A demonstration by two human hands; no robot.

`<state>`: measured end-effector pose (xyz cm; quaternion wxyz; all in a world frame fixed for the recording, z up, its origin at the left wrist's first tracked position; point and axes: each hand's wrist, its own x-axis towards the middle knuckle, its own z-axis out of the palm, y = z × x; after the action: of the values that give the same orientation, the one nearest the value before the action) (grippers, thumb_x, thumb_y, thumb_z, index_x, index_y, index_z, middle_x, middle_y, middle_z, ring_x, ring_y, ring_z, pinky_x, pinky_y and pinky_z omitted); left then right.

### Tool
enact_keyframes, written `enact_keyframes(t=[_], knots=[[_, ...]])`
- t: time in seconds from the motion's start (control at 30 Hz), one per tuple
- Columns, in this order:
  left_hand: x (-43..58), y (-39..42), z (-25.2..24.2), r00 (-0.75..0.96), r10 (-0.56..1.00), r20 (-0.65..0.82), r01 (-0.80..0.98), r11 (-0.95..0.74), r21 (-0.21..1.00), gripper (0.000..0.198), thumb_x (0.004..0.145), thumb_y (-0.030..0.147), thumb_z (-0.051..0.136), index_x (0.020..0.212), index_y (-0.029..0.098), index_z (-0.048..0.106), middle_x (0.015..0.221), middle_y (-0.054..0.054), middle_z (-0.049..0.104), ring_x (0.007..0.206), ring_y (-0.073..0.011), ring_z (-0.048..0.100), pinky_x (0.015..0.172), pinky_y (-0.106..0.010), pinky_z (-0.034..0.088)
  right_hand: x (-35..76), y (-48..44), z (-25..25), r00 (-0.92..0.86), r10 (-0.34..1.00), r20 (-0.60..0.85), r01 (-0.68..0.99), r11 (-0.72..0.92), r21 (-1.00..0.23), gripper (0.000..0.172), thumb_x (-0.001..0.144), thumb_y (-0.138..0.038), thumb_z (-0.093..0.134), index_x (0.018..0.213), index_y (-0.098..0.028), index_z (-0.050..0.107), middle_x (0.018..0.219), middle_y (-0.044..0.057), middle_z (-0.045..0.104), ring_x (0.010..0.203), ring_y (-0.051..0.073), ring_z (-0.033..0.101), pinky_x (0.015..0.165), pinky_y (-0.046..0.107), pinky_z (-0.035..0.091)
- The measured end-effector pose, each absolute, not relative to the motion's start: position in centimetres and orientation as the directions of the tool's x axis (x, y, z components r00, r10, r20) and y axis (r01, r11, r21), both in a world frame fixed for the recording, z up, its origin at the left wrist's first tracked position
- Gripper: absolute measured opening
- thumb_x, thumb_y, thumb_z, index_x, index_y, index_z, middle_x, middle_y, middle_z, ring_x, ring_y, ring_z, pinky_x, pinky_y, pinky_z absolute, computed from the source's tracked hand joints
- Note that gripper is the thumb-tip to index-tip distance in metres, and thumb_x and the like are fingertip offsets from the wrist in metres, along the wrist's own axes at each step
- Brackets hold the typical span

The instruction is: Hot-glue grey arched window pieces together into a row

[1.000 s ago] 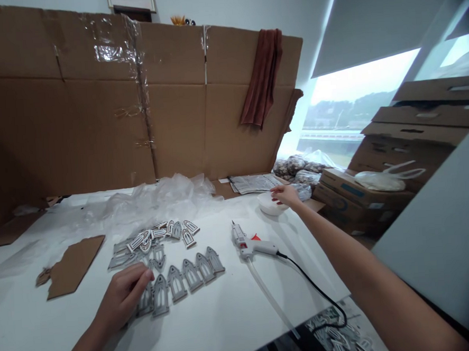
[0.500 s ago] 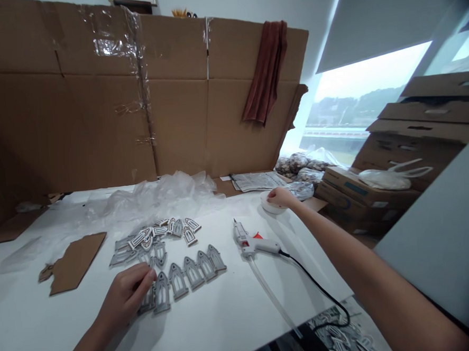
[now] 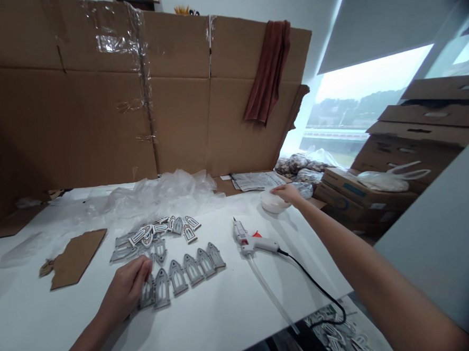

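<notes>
My left hand [image 3: 124,291] lies curled over the near end of a row of grey arch-shaped cutouts [image 3: 177,277], its fingertips at the pieces, though I cannot tell whether it grips one. Behind that row is a jumbled heap of similar arches [image 3: 154,236], some with white and dark faces. My right hand [image 3: 287,194] has its fingers on the rim of a shallow white bowl [image 3: 272,202]. Between my hands lies a white hot glue gun [image 3: 252,244], with a long clear glue stick [image 3: 271,295] on the table in front of it.
A torn cardboard scrap [image 3: 77,259] and crumpled clear plastic [image 3: 160,193] lie on the white table [image 3: 47,308]. Taped cardboard sheets [image 3: 96,115] form a wall behind. Printed papers [image 3: 254,181] lie near the bowl, with stacked cardboard boxes [image 3: 363,197] to the right.
My right hand has come down onto the bowl's rim, and the bowl sits flatter. My left hand has shifted slightly nearer the row of arches' near end.
</notes>
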<state>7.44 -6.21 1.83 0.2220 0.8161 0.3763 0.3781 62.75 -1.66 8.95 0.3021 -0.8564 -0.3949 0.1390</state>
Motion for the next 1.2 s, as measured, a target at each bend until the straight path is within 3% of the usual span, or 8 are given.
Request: enact_keyframes(t=[0.2, 0.4, 0.47, 0.53, 0.67, 0.87, 0.97, 1.2], knots=[[7.5, -6.3, 1.9, 0.402, 0.818, 0.411, 0.416, -0.563, 0.714, 0.04, 0.097, 0.04, 0.042, 0.063, 0.02, 0.042, 0.057, 0.004, 0.042, 0.053, -0.0133, 0.04, 0.056, -0.026, 0.03, 58.7, -2.0, 10.8, 0.534, 0.845, 0.004, 0.519, -0.324, -0.791, 0.032, 0.094, -0.036, 0.059, 0.119, -0.016, 0.059, 0.116, 0.008, 0.062, 0.097, 0.019, 0.063, 0.082, 0.039, 0.056], [7.9, -6.9, 2.5, 0.416, 0.855, 0.31, 0.283, -0.446, 0.849, 0.044, 0.098, 0.047, 0.041, 0.066, 0.017, 0.05, 0.058, 0.003, 0.044, 0.053, -0.0113, 0.042, 0.056, -0.025, 0.033, 47.1, -2.8, 10.9, 0.139, 0.99, 0.016, 0.394, -0.041, -0.918, 0.022, 0.092, -0.034, 0.062, 0.099, -0.013, 0.063, 0.091, 0.002, 0.064, 0.074, 0.012, 0.062, 0.064, 0.027, 0.053], [8.2, -7.0, 2.7, 0.425, 0.867, 0.259, 0.216, -0.375, 0.901, 0.045, 0.097, 0.052, 0.039, 0.077, 0.016, 0.056, 0.065, 0.001, 0.052, 0.052, -0.0103, 0.046, 0.052, -0.023, 0.035, 42.3, -3.7, 10.2, -0.018, 1.0, 0.012, 0.314, 0.017, -0.949, 0.024, 0.085, -0.037, 0.069, 0.091, -0.014, 0.065, 0.078, 0.0, 0.062, 0.065, 0.01, 0.058, 0.055, 0.022, 0.048], [8.5, -7.0, 2.9, 0.437, 0.875, 0.209, 0.151, -0.3, 0.942, 0.048, 0.095, 0.059, 0.039, 0.097, 0.015, 0.058, 0.08, -0.003, 0.061, 0.052, -0.0104, 0.052, 0.047, -0.022, 0.038, 38.0, -4.8, 9.4, -0.152, 0.988, -0.002, 0.233, 0.034, -0.972, 0.035, 0.076, -0.042, 0.075, 0.097, -0.016, 0.066, 0.072, -0.002, 0.062, 0.06, 0.009, 0.056, 0.05, 0.02, 0.045], [9.2, -7.0, 3.0, 0.481, 0.867, 0.132, 0.06, -0.183, 0.981, 0.061, 0.088, 0.068, 0.045, 0.119, 0.016, 0.05, 0.091, -0.008, 0.066, 0.055, -0.0144, 0.061, 0.045, -0.025, 0.046, 32.0, -6.5, 7.9, -0.345, 0.938, -0.03, 0.133, 0.017, -0.991, 0.047, 0.068, -0.047, 0.078, 0.101, -0.019, 0.061, 0.066, -0.004, 0.062, 0.054, 0.011, 0.058, 0.05, 0.023, 0.049], [9.6, -7.2, 2.6, 0.524, 0.845, 0.107, 0.004, -0.127, 0.992, 0.049, 0.086, 0.064, 0.054, 0.1, 0.017, 0.054, 0.059, 0.002, 0.06, 0.047, -0.0124, 0.056, 0.047, -0.022, 0.045, 28.9, -6.8, 6.6, -0.423, 0.905, -0.048, 0.11, -0.002, -0.994, 0.045, 0.067, -0.055, 0.077, 0.087, -0.019, 0.058, 0.069, -0.003, 0.063, 0.055, 0.011, 0.062, 0.054, 0.025, 0.054], [9.6, -7.1, 2.2, 0.513, 0.851, 0.107, -0.007, -0.121, 0.993, 0.042, 0.089, 0.059, 0.055, 0.09, 0.017, 0.054, 0.057, 0.002, 0.06, 0.047, -0.011, 0.055, 0.049, -0.021, 0.045, 28.6, -6.8, 6.3, -0.416, 0.908, -0.059, 0.133, -0.003, -0.991, 0.044, 0.066, -0.054, 0.079, 0.083, -0.018, 0.061, 0.079, -0.001, 0.063, 0.058, 0.011, 0.064, 0.054, 0.024, 0.055], [9.9, -7.1, 1.6, 0.514, 0.853, 0.091, -0.015, -0.098, 0.995, 0.044, 0.089, 0.06, 0.053, 0.082, 0.017, 0.053, 0.057, 0.002, 0.06, 0.044, -0.0101, 0.054, 0.047, -0.02, 0.043, 28.7, -6.9, 6.1, -0.398, 0.915, -0.063, 0.198, 0.019, -0.98, 0.033, 0.073, -0.046, 0.075, 0.084, -0.018, 0.061, 0.077, -0.001, 0.061, 0.058, 0.012, 0.066, 0.053, 0.024, 0.055]])
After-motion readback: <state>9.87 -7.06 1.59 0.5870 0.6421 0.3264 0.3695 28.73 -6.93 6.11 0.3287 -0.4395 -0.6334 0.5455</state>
